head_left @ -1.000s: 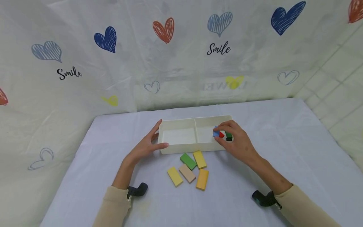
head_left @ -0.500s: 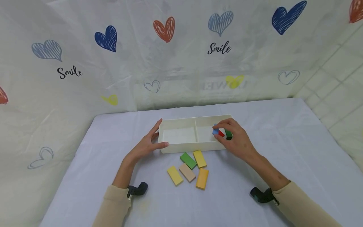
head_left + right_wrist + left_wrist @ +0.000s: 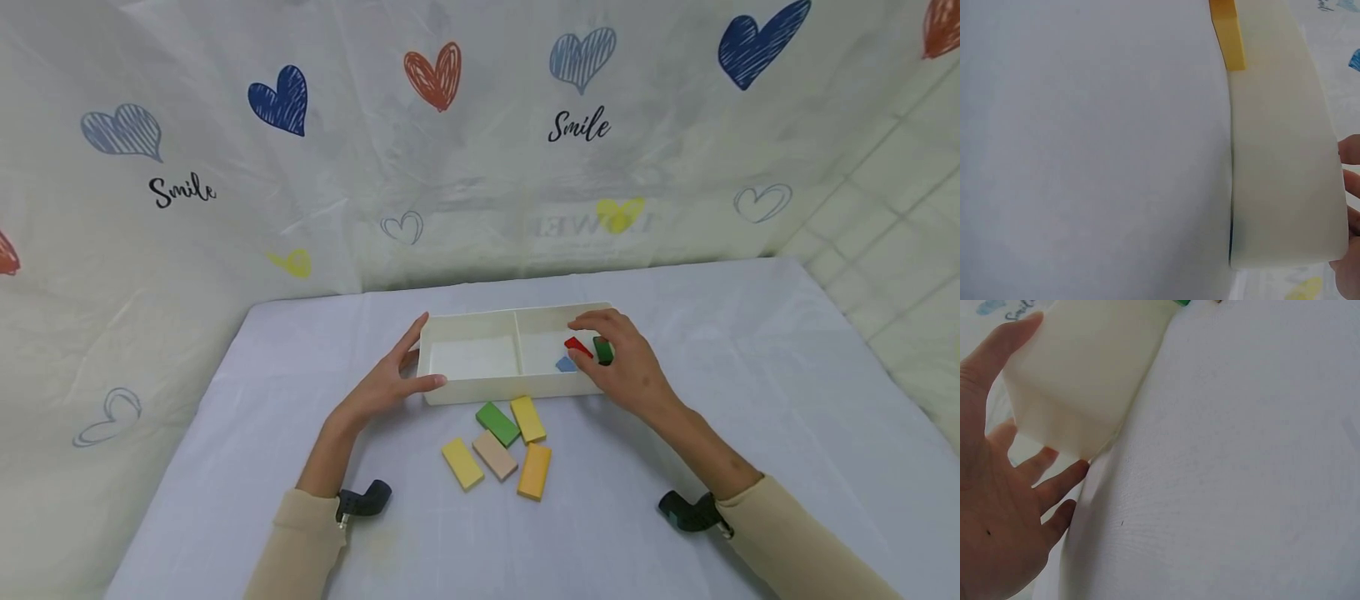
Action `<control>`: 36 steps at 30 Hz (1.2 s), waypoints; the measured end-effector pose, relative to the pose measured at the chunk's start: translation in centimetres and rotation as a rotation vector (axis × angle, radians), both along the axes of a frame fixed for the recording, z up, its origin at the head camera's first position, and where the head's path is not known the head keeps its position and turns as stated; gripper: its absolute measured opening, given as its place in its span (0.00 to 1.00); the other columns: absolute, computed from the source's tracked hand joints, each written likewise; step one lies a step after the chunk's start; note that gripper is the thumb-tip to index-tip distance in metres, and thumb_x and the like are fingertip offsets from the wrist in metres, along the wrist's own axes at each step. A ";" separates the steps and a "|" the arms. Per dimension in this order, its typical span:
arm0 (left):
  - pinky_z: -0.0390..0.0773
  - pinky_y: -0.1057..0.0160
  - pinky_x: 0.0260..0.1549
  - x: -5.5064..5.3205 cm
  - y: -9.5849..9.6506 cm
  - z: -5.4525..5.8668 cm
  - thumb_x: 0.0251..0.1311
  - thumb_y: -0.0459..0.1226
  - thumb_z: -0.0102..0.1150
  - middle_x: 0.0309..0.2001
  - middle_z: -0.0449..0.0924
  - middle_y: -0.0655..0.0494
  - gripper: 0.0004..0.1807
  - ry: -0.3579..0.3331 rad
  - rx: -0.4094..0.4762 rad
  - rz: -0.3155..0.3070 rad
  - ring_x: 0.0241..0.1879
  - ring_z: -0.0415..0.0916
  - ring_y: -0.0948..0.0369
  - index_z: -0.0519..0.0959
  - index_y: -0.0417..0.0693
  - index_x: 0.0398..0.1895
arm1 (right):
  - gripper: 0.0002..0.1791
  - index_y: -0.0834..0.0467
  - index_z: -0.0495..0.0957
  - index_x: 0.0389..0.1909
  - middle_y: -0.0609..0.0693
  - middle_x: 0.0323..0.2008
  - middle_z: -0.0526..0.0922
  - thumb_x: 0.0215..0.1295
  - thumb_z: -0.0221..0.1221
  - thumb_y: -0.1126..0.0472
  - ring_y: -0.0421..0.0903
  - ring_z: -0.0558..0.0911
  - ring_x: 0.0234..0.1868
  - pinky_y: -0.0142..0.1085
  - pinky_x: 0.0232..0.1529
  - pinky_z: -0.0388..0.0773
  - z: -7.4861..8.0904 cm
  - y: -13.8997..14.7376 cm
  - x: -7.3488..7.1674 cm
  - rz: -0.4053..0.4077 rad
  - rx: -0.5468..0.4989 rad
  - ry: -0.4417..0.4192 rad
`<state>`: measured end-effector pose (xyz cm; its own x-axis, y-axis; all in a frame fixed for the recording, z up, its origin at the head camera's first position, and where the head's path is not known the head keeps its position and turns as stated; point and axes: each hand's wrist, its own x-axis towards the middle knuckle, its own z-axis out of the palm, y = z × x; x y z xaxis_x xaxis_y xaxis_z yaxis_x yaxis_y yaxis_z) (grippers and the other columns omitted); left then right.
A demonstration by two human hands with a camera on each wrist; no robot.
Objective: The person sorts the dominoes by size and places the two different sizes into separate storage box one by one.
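Note:
My left hand (image 3: 381,385) grips the left end of a white two-compartment tray (image 3: 472,392). In the left wrist view its thumb lies along the tray's rim, and the other fingertips touch the end wall. Over the right compartment, my right hand (image 3: 628,367) has thumb and index finger apart with nothing pinched between them. Below its fingers a blue block (image 3: 566,364), a red block (image 3: 576,345) and a dark green block (image 3: 602,350) lie inside, partly hidden by the hand. The right wrist view catches only some fingers (image 3: 1350,181) beyond the tray wall.
In front of the tray, several blocks lie on the white cloth: green (image 3: 497,423), pale yellow (image 3: 462,463), beige (image 3: 495,456), yellow (image 3: 528,418) and orange-yellow (image 3: 535,472). A sheet printed with hearts (image 3: 432,77) hangs behind the table.
My right hand has let go of the blue block, which now lies on the tray floor nearer the front wall. Its thumb and index finger have spread. The left hand stays in place.

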<state>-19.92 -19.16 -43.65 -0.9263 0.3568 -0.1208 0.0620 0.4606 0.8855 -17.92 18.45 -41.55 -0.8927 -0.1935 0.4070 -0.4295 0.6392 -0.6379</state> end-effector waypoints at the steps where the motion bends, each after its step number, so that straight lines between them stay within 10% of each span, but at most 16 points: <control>1: 0.55 0.27 0.73 0.0 0.0 0.0 0.62 0.51 0.71 0.85 0.45 0.59 0.55 0.001 0.000 0.000 0.83 0.52 0.48 0.42 0.89 0.81 | 0.18 0.57 0.82 0.56 0.54 0.59 0.81 0.66 0.70 0.64 0.58 0.81 0.49 0.53 0.46 0.83 0.0 0.0 0.0 -0.002 0.004 -0.003; 13: 0.56 0.28 0.73 0.0 -0.1 0.3 0.62 0.51 0.72 0.85 0.46 0.59 0.56 0.003 0.002 -0.001 0.83 0.53 0.48 0.42 0.88 0.82 | 0.19 0.56 0.83 0.56 0.53 0.57 0.81 0.65 0.71 0.62 0.55 0.80 0.43 0.43 0.40 0.83 0.3 -0.1 0.5 -0.004 0.029 -0.006; 23: 0.56 0.27 0.73 0.1 -0.1 0.1 0.61 0.51 0.72 0.85 0.45 0.60 0.57 -0.005 0.001 0.004 0.83 0.52 0.48 0.42 0.86 0.82 | 0.16 0.54 0.84 0.54 0.50 0.55 0.81 0.65 0.70 0.64 0.49 0.78 0.58 0.51 0.52 0.84 0.5 -0.6 2.0 0.026 -0.005 -0.043; 36: 0.55 0.27 0.73 -0.1 -0.1 -0.1 0.61 0.53 0.72 0.85 0.45 0.59 0.57 -0.011 -0.010 0.003 0.83 0.52 0.48 0.42 0.84 0.83 | 0.15 0.49 0.85 0.49 0.42 0.49 0.82 0.63 0.71 0.66 0.36 0.74 0.47 0.29 0.49 0.76 0.9 -1.6 3.6 0.120 -0.056 0.025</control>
